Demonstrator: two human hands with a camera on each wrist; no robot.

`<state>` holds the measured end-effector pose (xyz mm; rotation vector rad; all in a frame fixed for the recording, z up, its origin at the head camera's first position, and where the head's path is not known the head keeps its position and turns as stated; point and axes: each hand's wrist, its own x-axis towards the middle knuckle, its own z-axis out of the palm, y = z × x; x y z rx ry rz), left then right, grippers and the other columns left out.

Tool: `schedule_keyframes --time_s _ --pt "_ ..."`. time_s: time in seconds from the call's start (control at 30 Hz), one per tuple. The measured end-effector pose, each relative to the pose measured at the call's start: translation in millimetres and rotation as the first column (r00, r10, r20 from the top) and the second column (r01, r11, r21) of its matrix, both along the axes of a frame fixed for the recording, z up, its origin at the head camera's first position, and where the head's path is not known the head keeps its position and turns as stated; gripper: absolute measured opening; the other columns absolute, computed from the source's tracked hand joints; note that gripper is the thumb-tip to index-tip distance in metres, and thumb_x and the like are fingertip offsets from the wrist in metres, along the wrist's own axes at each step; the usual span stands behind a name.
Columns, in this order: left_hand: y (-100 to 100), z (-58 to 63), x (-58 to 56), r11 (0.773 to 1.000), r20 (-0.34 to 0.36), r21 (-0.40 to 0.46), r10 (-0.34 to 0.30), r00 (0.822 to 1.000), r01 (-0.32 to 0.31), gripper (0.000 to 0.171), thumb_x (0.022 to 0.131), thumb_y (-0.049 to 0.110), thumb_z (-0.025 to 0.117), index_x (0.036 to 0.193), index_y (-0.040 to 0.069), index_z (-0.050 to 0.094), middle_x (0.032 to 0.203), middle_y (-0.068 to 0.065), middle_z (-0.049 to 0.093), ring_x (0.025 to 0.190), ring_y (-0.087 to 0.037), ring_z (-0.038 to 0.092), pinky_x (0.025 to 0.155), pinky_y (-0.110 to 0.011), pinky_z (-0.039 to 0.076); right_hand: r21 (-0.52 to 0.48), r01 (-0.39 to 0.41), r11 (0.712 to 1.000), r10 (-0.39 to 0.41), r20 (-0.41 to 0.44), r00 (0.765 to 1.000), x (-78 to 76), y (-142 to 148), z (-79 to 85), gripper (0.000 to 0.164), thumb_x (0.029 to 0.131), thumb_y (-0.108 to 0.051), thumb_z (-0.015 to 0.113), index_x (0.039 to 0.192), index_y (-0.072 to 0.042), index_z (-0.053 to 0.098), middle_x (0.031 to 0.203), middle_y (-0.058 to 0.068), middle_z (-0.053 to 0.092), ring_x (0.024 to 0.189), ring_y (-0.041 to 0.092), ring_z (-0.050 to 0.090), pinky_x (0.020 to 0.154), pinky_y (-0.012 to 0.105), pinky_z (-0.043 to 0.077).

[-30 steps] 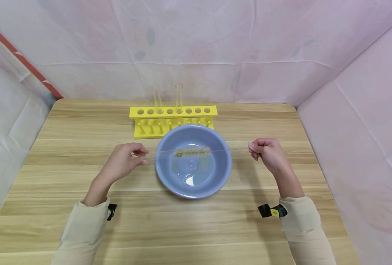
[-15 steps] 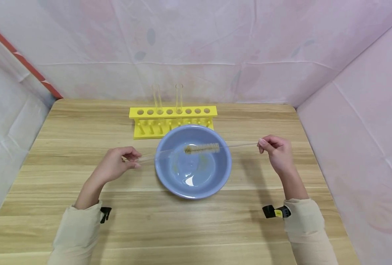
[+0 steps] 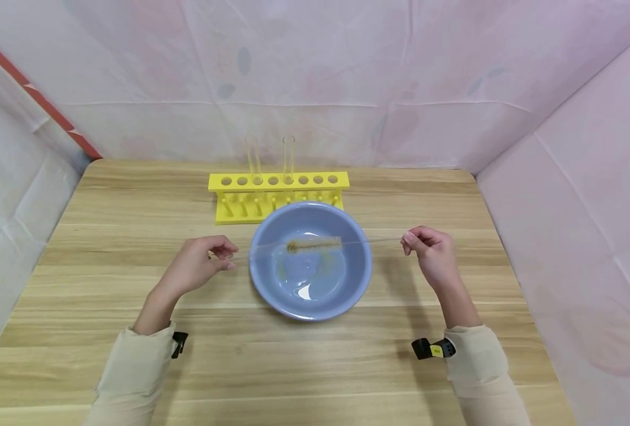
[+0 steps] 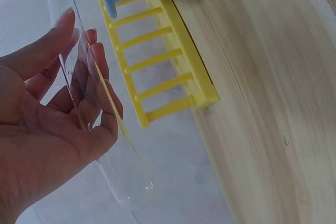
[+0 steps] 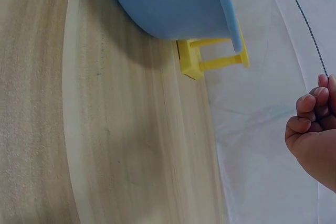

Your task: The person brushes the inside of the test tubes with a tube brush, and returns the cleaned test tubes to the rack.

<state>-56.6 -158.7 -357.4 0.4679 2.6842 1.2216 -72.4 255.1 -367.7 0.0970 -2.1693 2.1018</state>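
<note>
Left hand [image 3: 197, 263] fingers curled round test tube [image 4: 124, 186], reaching over basin [image 3: 310, 317] from its left; right hand [image 3: 434, 254] pinches brush [image 3: 317, 244] handle, bristles above basin. Looks like scrubbing; next stroke needs tube and brush aligned.

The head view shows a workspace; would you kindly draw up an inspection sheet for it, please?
Surface: wood-grain tabletop.
Job's things: clear test tube; bristle brush over the blue basin; yellow test-tube rack holding two more tubes.
Clutter: nothing seen.
Hands: left hand grips the clear test tube; right hand pinches the brush's wire handle.
Cables: nothing seen.
Surroundings: pale patterned sheets behind and at both sides; red strip at upper left.
</note>
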Motion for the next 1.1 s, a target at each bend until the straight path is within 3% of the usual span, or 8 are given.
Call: schedule_keyframes --time_s 0.2,0.47,0.83,1.1 --pt "1.6 3.1 0.9 1.0 -0.01 0.002 -0.019 1.0 0.019 0.015 0.076 0.001 0.072 0.09 0.001 0.066 0.081 -0.005 0.065 0.078 -0.021 0.059 0.07 -0.036 0.049 -0.021 0.004 1.0 -0.004 0.015 1.0 0.4 -1.7 -2.5 0.019 0.086 0.013 0.05 0.067 0.013 0.054 0.058 0.005 0.055 0.054 0.013 0.051 0.052 0.02 0.043" --pt "1.4 7.1 1.0 0.999 -0.01 0.022 -0.034 0.999 0.035 0.015 0.077 0.003 0.071 0.091 0.002 0.066 0.083 -0.005 0.065 0.08 -0.021 0.06 0.069 -0.036 0.05 0.042 0.043 0.998 -0.045 0.053 0.998 -0.5 -1.9 1.4 0.022 0.088 0.009 0.052 0.067 0.007 0.057 0.057 0.002 0.054 0.053 0.011 0.049 0.051 0.019 0.042" --pt "0.2 8.6 -0.7 0.999 -0.022 0.008 -0.033 0.999 0.033 0.016 0.076 0.002 0.072 0.091 0.002 0.067 0.084 -0.007 0.065 0.08 -0.022 0.06 0.069 -0.037 0.05 0.058 0.002 0.998 -0.006 0.082 0.997 -0.7 -1.1 4.5 0.02 0.088 0.005 0.055 0.069 0.012 0.055 0.056 0.004 0.053 0.054 0.012 0.048 0.052 0.02 0.042" --pt "3.4 14.6 -6.8 0.999 -0.088 -0.031 -0.01 0.996 0.007 0.016 0.075 0.0 0.072 0.09 0.0 0.066 0.083 -0.011 0.065 0.079 -0.024 0.06 0.068 -0.039 0.051 0.18 -0.008 0.984 -0.009 0.097 0.995 -5.0 -2.0 12.8 0.02 0.089 0.0 0.056 0.071 0.01 0.056 0.056 0.002 0.053 0.056 0.012 0.049 0.055 0.02 0.041"
